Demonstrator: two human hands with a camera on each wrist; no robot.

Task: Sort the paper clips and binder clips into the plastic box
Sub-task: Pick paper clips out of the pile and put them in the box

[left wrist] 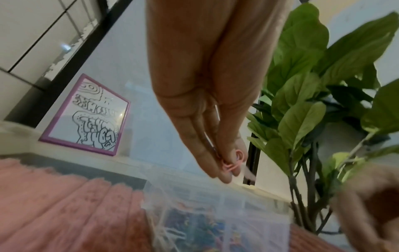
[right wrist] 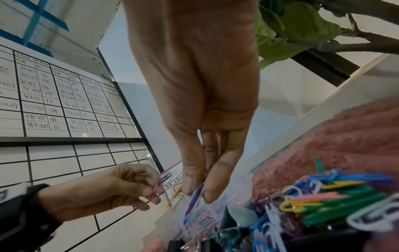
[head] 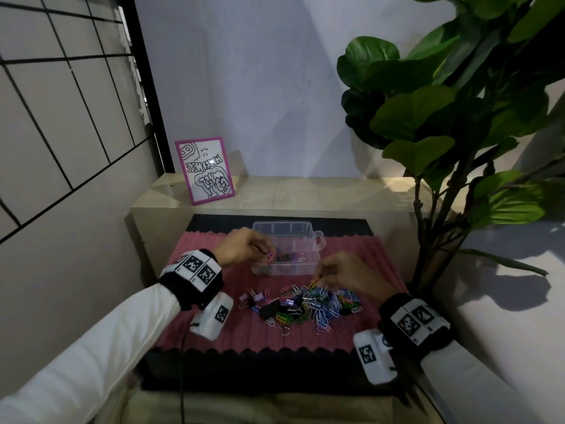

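A clear plastic box (head: 308,240) with compartments stands on the pink mat (head: 214,332); several coloured clips lie in its front section. My left hand (head: 244,247) hovers at the box's left front corner and pinches a pink paper clip (head: 270,256), also seen at the fingertips as the pink paper clip (left wrist: 234,163). My right hand (head: 339,272) is over the pile of paper clips and binder clips (head: 305,304) and pinches a yellow paper clip (right wrist: 176,199) together with a blue-purple paper clip (right wrist: 194,202).
A black binder clip (head: 270,309) lies at the pile's left. A pink-framed picture (head: 204,169) leans on the ledge behind the mat. A large leafy plant (head: 452,117) stands at the right. A gridded whiteboard (head: 61,102) fills the left wall.
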